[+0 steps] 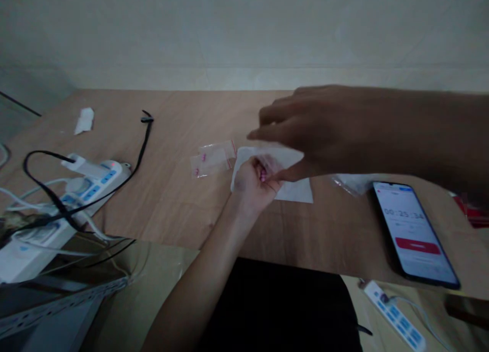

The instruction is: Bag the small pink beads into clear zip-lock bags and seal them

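Note:
My left hand (254,186) is curled above a white sheet of paper (296,190). Its fingers close round what looks like a small clear plastic bag (272,163), with small pink pieces (263,173) at the fingertips. Over it reaches my right hand (301,133), somewhat blurred, its thumb and fingers spread apart and the thumb tip close to the left fingers. I see nothing held in it. To the left lie clear zip bags (219,158), each with a bit of pink inside.
A phone (416,235) showing a running timer lies on the right, beside more clear plastic (353,184). On the left, a white power strip (97,186) trails black and white cables. A scrap of white paper (84,120) lies near the back. Another power strip (395,316) is below the table edge.

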`<state>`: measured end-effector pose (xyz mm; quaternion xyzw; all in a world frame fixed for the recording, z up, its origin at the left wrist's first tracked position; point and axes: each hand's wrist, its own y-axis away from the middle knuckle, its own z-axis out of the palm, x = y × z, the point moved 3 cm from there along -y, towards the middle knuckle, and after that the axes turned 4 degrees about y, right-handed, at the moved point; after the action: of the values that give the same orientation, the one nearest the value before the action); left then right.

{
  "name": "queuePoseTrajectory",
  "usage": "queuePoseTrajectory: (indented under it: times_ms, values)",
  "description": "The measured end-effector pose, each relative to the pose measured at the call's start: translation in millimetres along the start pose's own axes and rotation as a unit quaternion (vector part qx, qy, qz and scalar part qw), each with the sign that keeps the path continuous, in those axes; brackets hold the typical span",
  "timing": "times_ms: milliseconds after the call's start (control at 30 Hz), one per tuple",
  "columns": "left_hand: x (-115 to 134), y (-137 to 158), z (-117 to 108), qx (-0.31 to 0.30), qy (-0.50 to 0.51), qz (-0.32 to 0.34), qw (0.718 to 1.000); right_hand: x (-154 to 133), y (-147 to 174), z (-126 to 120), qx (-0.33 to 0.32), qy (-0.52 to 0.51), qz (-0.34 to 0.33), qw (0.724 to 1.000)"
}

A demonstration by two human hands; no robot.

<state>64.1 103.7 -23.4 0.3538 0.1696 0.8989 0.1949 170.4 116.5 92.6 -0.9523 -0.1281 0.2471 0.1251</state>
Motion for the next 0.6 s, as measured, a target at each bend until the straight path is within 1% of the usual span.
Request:
queuePoseTrajectory:
  times_ms: [33, 67, 100, 133, 167, 200, 233, 267, 300, 333, 367, 400, 433, 500, 533, 600]
  values:
    - [1.9, -3.4, -2.2, 0.008, -0.053, 0.006, 0.999, -5.3, 0.7, -9.9, -0.082, 0.047, -0.062, 0.994]
    - [4.5, -6.5, -4.6, 0.023, -0.122, 0.026, 0.992, -5.0, 3.5, -21.7, -0.077, 0.097, -0.086, 0.989]
    - [8.1, -9.1, -6.6, 0.043, -0.206, 0.067, 0.975, 0.4, 8.4, -31.0, -0.046, 0.136, -0.075, 0.987]
    - [12.2, -10.7, -7.2, 0.061, -0.303, 0.127, 0.943, 9.4, 15.8, -37.2, 0.007, 0.159, -0.045, 0.986]
    - [16.2, -11.0, -6.0, 0.073, -0.403, 0.203, 0.889, 21.6, 25.4, -39.3, 0.068, 0.171, 0.002, 0.983]
    - [18.4, -10.5, -3.1, 0.074, -0.499, 0.277, 0.818, 35.4, 36.7, -37.0, 0.126, 0.173, 0.053, 0.975]
    - [18.0, -9.8, 0.5, 0.063, -0.582, 0.333, 0.739, 50.2, 48.5, -30.2, 0.167, 0.174, 0.108, 0.964]
    - [15.5, -10.0, 3.7, 0.044, -0.648, 0.365, 0.666, 64.2, 59.9, -20.7, 0.2, 0.184, 0.154, 0.95]
    - [11.6, -11.2, 5.5, 0.023, -0.697, 0.376, 0.609, 76.7, 69.5, -8.3, 0.209, 0.192, 0.184, 0.941]
    - [7.7, -13.3, 5.9, 0.008, -0.73, 0.375, 0.572, 87.6, 77.2, 5.2, 0.202, 0.197, 0.205, 0.937]
    - [4.0, -16.1, 5.2, -0.002, -0.751, 0.365, 0.55, 96.7, 83.2, 18.7, 0.188, 0.196, 0.217, 0.938]
    - [0.7, -19.2, 3.8, -0.009, -0.763, 0.356, 0.539, 104.0, 87.4, 32.2, 0.155, 0.19, 0.22, 0.944]
    - [-2.2, -22.3, 1.9, -0.014, -0.77, 0.348, 0.535, 109.6, 90.6, 44.6, 0.116, 0.185, 0.221, 0.95]
    - [-6.8, -27.7, -2.1, -0.022, -0.775, 0.339, 0.533, 116.6, 95.6, 64.5, 0.039, 0.185, 0.223, 0.956]
    - [-8.6, -29.7, -4.1, -0.027, -0.776, 0.337, 0.533, 118.5, 97.8, 71.1, 0.014, 0.191, 0.226, 0.955]
    - [-11.0, -32.3, -7.2, -0.033, -0.776, 0.334, 0.535, 119.9, 101.1, 78.0, -0.001, 0.204, 0.228, 0.952]
